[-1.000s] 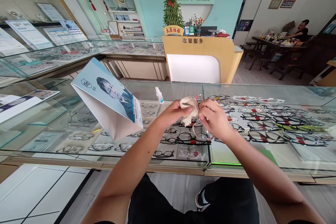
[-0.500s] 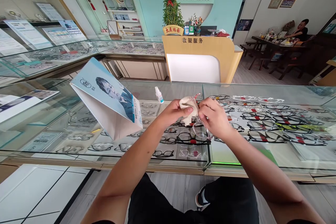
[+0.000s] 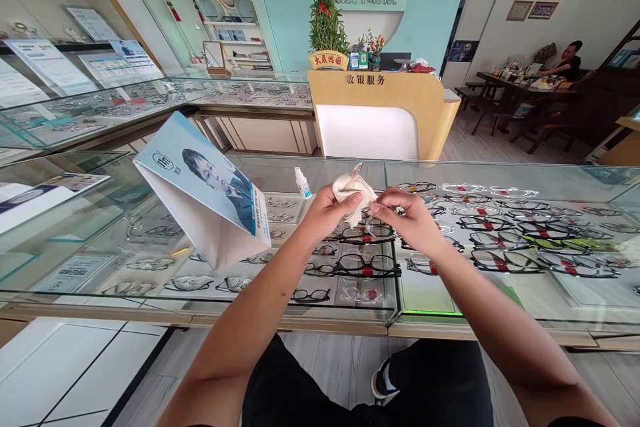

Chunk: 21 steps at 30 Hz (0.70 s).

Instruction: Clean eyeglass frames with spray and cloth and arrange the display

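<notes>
My left hand (image 3: 324, 215) is closed on a crumpled cream cloth (image 3: 346, 185), its thumb pressed on top. Folded partly inside that cloth is a pair of clear-framed eyeglasses (image 3: 371, 228); most of the frame is hidden by cloth and fingers. My right hand (image 3: 409, 219) pinches the eyeglasses at the cloth's right edge, thumb against forefinger. Both hands are above the glass display counter (image 3: 345, 170). A small white dropper bottle (image 3: 302, 183) stands upright on the glass, just beyond my left hand.
A blue-and-white tent-shaped sign (image 3: 210, 180) stands on the counter to the left. Under the glass lie several rows of eyeglasses (image 3: 367, 265). Across the aisle is a wooden cashier desk (image 3: 435, 107). Far right, a person (image 3: 569, 61) sits at a dark table.
The cloth and eyeglasses have turned and moved slightly left. The clear rim that hung below my right hand is now mostly hidden. My right-hand fingers have shifted to a looser pinch.
</notes>
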### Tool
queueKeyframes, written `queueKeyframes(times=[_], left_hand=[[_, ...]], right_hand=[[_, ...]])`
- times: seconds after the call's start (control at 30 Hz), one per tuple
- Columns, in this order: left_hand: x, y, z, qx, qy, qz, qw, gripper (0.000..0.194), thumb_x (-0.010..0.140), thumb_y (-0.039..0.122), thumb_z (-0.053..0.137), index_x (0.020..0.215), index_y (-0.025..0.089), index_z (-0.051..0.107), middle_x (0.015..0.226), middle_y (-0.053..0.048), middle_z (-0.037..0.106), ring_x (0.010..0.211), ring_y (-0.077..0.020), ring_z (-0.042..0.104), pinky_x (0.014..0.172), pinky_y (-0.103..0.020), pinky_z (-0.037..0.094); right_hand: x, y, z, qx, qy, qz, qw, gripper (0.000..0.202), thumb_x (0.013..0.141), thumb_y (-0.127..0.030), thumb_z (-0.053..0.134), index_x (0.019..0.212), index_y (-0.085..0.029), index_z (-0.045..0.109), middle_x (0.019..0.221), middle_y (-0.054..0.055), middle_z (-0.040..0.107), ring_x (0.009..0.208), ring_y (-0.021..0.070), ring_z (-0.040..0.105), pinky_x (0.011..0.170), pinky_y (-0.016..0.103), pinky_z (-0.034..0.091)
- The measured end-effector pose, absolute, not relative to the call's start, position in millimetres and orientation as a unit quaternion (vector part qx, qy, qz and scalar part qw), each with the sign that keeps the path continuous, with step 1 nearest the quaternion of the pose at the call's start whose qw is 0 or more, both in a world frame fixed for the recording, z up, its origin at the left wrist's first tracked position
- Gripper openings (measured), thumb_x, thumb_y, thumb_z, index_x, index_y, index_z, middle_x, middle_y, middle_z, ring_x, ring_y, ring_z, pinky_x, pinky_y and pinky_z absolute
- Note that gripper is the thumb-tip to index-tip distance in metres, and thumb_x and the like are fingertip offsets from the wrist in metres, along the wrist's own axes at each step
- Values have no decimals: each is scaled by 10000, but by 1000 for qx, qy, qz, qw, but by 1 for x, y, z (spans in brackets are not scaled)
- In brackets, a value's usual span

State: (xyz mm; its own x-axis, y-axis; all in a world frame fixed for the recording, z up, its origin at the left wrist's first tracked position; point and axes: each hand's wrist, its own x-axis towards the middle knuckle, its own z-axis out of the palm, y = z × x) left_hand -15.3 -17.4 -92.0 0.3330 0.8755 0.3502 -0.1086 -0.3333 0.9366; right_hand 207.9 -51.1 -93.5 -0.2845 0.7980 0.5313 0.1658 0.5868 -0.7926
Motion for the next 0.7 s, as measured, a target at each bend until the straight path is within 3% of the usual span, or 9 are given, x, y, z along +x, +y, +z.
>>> queueKeyframes(times=[0.2,0.3,0.43,0.57,0.7], left_hand=[[-15,-16,-92,636,316,504,491,678,712,690,1030,1081,170,802,924,-47,797,775,-161,676,691,-266,568],[-12,-19,-90,655,303,502,477,645,672,633,1064,1029,174,786,893,-50,809,780,-182,711,722,-291,597],[-4,-28,-86,680,286,519,432,592,768,722,983,838,187,740,751,-19,723,660,-142,618,636,-281,538],[1,-32,-88,658,298,565,399,674,896,845,815,751,205,662,639,17,590,587,-118,493,583,-280,458],[-4,-23,-97,628,324,577,411,762,883,939,744,693,213,611,597,23,510,569,-118,430,540,-286,387]], right_hand=[[212,-42,-100,-299,-704,423,487,440,976,-715,853,941,-278,890,941,36,732,909,208,659,849,390,511],[211,-42,-100,-288,-695,449,481,453,963,-711,869,916,-261,873,925,28,708,914,205,640,861,380,505],[208,-45,-98,-273,-711,459,458,453,975,-699,864,905,-252,835,906,10,664,869,189,600,814,360,469],[204,-47,-100,-268,-722,456,446,461,986,-701,855,895,-250,816,908,9,666,899,194,605,858,366,465],[202,-46,-102,-270,-704,468,462,466,966,-713,868,897,-253,830,913,9,668,890,194,611,853,367,470]])
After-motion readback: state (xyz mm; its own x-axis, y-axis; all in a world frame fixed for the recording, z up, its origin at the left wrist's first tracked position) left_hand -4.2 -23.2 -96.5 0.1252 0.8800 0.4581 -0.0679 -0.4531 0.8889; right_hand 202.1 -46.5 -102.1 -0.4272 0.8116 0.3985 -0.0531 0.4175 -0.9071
